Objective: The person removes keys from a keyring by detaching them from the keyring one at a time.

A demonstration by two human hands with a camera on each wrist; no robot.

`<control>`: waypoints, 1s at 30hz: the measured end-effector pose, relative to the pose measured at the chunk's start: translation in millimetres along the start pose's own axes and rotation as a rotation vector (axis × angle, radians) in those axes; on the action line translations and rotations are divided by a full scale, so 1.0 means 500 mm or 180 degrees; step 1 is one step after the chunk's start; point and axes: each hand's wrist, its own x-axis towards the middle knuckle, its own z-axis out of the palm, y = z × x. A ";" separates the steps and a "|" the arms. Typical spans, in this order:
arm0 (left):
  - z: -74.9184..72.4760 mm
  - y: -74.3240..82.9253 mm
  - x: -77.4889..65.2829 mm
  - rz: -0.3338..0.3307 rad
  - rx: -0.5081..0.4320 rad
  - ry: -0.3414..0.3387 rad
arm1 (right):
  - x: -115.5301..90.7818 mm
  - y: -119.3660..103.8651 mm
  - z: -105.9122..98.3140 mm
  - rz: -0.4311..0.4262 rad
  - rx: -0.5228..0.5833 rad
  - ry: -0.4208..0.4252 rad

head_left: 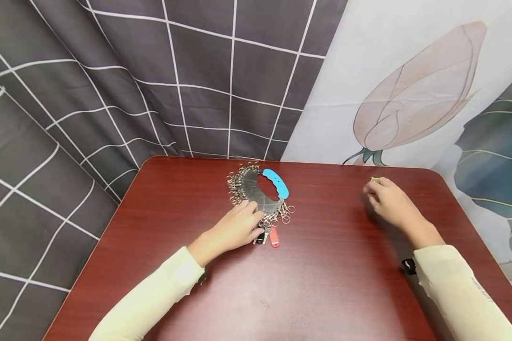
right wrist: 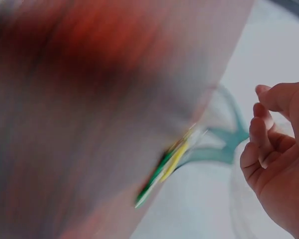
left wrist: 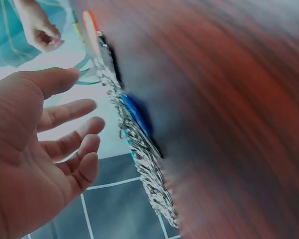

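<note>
A curved grey key holder (head_left: 256, 189) with a blue grip (head_left: 275, 183) lies on the table, its outer edge lined with small metal clips and rings (head_left: 236, 187). My left hand (head_left: 239, 225) hovers over its near edge, fingers loosely bent and holding nothing. Beside that hand are a key (head_left: 266, 235), a black tag (head_left: 259, 238) and a red tag (head_left: 274, 237); the left wrist view also has a blue tag (left wrist: 137, 114). Far to the right, my right hand (head_left: 388, 201) hangs empty above a green tag (right wrist: 154, 179) and a yellow tag (right wrist: 174, 162), which it mostly hides in the head view.
The reddish-brown wooden table (head_left: 324, 274) has its back edge against a dark checked curtain (head_left: 196, 61) and a pale flower-printed cloth (head_left: 324, 118). A dark wrist strap (head_left: 408, 266) shows at the right sleeve.
</note>
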 end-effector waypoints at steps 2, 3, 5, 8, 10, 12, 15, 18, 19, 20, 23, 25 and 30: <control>-0.002 0.005 0.005 -0.0081 -0.0079 -0.0071 | 0.012 -0.026 0.004 -0.0074 0.0063 0.0043; -0.003 0.007 0.007 -0.0140 -0.0146 -0.0116 | 0.018 -0.039 0.006 -0.0112 0.0106 0.0054; -0.003 0.012 0.012 -0.0261 -0.0285 -0.0206 | 0.029 -0.066 0.010 -0.0181 0.0209 0.0077; -0.003 0.018 0.022 -0.0426 -0.0501 -0.0279 | 0.044 -0.105 0.019 -0.0234 0.0412 0.0023; -0.002 0.022 0.029 -0.0511 -0.0558 -0.0300 | 0.052 -0.130 0.026 -0.0206 0.0554 -0.0056; 0.001 0.024 0.036 -0.0568 -0.0569 -0.0300 | 0.061 -0.152 0.035 -0.0196 0.0688 -0.0118; 0.006 0.026 0.044 -0.0626 -0.0541 -0.0308 | 0.075 -0.181 0.049 -0.0241 0.0854 -0.0168; 0.009 0.028 0.052 -0.0645 -0.0562 -0.0320 | 0.088 -0.207 0.060 -0.0303 0.0977 -0.0192; 0.010 0.028 0.054 -0.0647 -0.0581 -0.0334 | 0.092 -0.216 0.063 -0.0311 0.1011 -0.0214; 0.011 0.029 0.057 -0.0652 -0.0596 -0.0354 | 0.095 -0.224 0.066 -0.0321 0.1052 -0.0242; 0.012 0.033 0.062 -0.0721 -0.0638 -0.0437 | 0.102 -0.250 0.075 -0.0288 0.1181 -0.0382; 0.014 0.035 0.064 -0.0814 -0.0648 -0.0498 | 0.107 -0.267 0.081 -0.0249 0.1254 -0.0502; 0.020 0.037 0.069 -0.0951 -0.0789 -0.0540 | 0.114 -0.307 0.098 -0.0235 0.1351 -0.0899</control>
